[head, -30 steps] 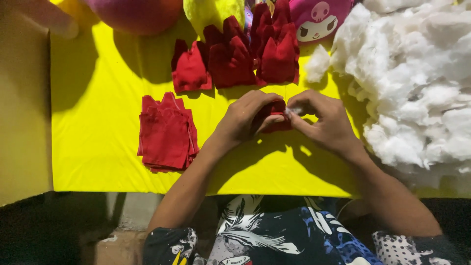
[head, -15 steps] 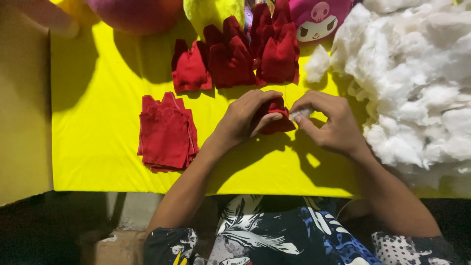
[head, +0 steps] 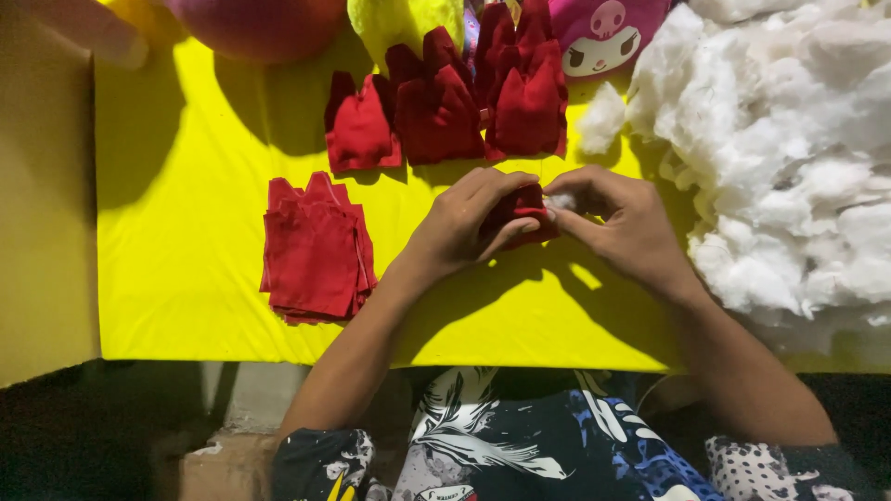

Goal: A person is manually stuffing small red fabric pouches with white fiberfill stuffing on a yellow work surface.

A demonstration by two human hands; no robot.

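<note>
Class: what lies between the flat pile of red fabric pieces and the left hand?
Only bare yellow cloth lies between the flat red pile and the left hand, in the head view.

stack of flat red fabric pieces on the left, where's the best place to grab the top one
Probably the top piece's upper points on the stack of flat red fabric pieces, coming from above: they fan out slightly there, while the lower edges lie flush. The left hand is nearer than the right hand.

The cloth pieces are deep red on a bright yellow table cover. The stuffing heap is white, and a plush is pink.
</note>
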